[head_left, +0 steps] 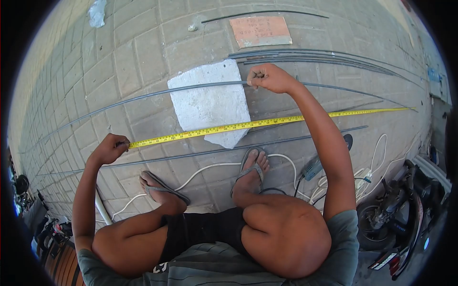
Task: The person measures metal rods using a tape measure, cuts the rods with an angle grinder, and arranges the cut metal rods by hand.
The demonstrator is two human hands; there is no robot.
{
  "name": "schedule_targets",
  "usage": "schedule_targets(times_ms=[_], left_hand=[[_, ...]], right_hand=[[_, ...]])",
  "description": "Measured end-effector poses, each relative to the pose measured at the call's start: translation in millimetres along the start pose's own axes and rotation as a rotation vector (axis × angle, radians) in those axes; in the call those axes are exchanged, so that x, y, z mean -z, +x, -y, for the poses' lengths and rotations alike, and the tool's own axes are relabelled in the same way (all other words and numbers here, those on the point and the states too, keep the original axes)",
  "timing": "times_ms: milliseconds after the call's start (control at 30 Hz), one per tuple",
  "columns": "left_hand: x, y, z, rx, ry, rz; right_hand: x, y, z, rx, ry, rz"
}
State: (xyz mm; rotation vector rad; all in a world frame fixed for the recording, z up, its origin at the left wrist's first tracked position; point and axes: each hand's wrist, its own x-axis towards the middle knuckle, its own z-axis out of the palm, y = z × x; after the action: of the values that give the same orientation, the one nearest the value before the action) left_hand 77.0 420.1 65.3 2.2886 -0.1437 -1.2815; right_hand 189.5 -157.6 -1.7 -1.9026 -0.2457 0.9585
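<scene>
My left hand (111,148) is closed on the near end of a yellow measuring tape (214,129). The tape stretches right across a white slab (207,102), passes under my right forearm and reaches the far right. My right hand (267,78) is pinched on a long grey rod (200,86) at the slab's right edge. This rod lies over the slab, beyond the tape, and runs far out to both sides. Another long rod (210,153) lies between the tape and my feet.
Several thin rods (315,57) lie together beyond my right hand, near a pinkish board (261,31) with writing. A grey-green power tool (312,169) and white cables (320,188) lie right of my feet. A motorcycle (389,214) stands at the right.
</scene>
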Motion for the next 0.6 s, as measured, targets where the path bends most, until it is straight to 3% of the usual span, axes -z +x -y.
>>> schedule_targets(times_ms=[533, 600], left_hand=[[9, 0, -2, -0.028, 0.052, -0.009], [10, -1, -5, -0.017, 0.053, -0.014]], right_hand=[[-4, -1, 3, 0.020, -0.039, -0.045], [-9, -12, 15, -0.002, -0.226, -0.175]])
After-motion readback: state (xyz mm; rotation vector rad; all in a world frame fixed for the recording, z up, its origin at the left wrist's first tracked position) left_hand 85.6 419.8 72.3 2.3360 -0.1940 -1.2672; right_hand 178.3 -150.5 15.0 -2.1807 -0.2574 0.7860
